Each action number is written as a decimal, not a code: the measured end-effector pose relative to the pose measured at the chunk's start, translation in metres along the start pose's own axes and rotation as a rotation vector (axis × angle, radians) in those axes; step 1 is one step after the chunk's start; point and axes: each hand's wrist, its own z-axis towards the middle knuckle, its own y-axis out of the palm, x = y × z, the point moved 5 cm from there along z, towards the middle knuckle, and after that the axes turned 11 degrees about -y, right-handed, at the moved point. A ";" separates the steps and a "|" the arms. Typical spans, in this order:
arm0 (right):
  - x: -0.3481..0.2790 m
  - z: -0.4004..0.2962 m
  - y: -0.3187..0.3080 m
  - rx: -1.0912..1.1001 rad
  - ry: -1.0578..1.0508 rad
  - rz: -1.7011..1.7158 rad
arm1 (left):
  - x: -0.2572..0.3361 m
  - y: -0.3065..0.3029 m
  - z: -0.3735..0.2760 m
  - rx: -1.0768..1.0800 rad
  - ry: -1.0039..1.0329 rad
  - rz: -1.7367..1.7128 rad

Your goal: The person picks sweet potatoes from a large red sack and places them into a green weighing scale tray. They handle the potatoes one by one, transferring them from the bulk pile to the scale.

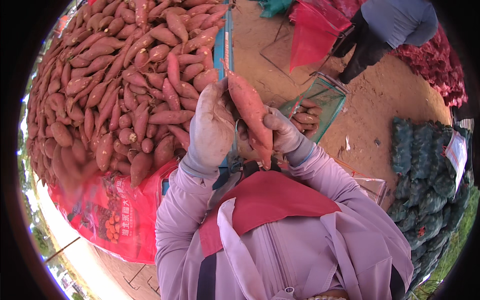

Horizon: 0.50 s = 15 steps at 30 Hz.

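A long pink-skinned sweet potato (249,103) is held up in front of my chest, its thin root tip pointing away from me. My right hand (283,129), in a soiled pale glove, grips its lower right side with the thumb on top. Against its left side curves my left hand (212,127), gloved too; its fingertips are partly hidden behind the root. What looks like a second sweet potato (258,148) shows under the first, near my right fingers. To my left rises a large heap of sweet potatoes (112,82).
A blue rail (227,41) edges the heap. Red printed bags (112,217) lie at its near side. On the dirt floor, a green mesh bag (326,99) holds several sweet potatoes. A red bag (315,33) hangs near a bending person (397,22). Filled dark mesh sacks (423,180) are stacked right.
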 end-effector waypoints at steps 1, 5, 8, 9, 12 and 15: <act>0.000 -0.011 0.003 -0.037 -0.020 0.234 | -0.005 -0.001 0.006 -0.061 -0.054 0.066; 0.005 -0.042 0.008 -0.131 -0.125 0.786 | -0.031 0.015 0.038 -0.099 -0.210 0.267; -0.004 -0.065 -0.001 -0.021 -0.139 0.617 | -0.050 0.029 0.051 -0.044 -0.197 0.436; -0.005 -0.078 -0.014 0.082 -0.142 0.500 | -0.056 0.032 0.055 -0.031 -0.200 0.490; -0.017 -0.117 -0.039 0.393 -0.117 0.160 | -0.076 0.035 0.061 0.063 -0.206 0.554; -0.032 -0.139 -0.045 0.525 -0.154 0.033 | -0.097 0.032 0.071 0.040 -0.239 0.519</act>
